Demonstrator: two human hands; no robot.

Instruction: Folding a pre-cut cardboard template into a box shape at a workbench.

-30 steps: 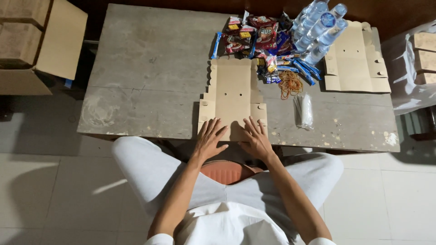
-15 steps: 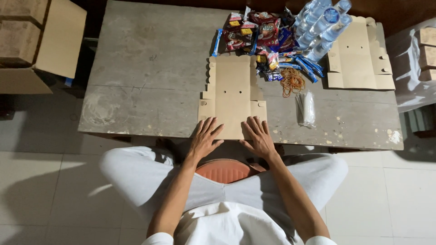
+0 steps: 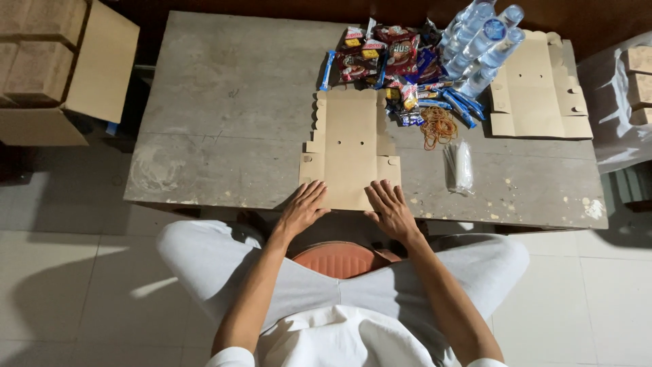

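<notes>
The flat cardboard box blank (image 3: 350, 146) lies unfolded on the grey, worn table (image 3: 224, 109), its long axis running straight away from the person, and its near edge is under both palms, so the sheet stretches forward from the fingertips. The left hand (image 3: 302, 209) and the right hand (image 3: 389, 209) rest flat on it with fingers spread apart, gripping nothing, both equally near. Just beside it, on the right, are orange rubber bands (image 3: 438, 127), glossy snack packets (image 3: 390, 58) and clear plastic bottles (image 3: 482, 41).

Dim, sharp; perhaps slight edge distortion.
</notes>
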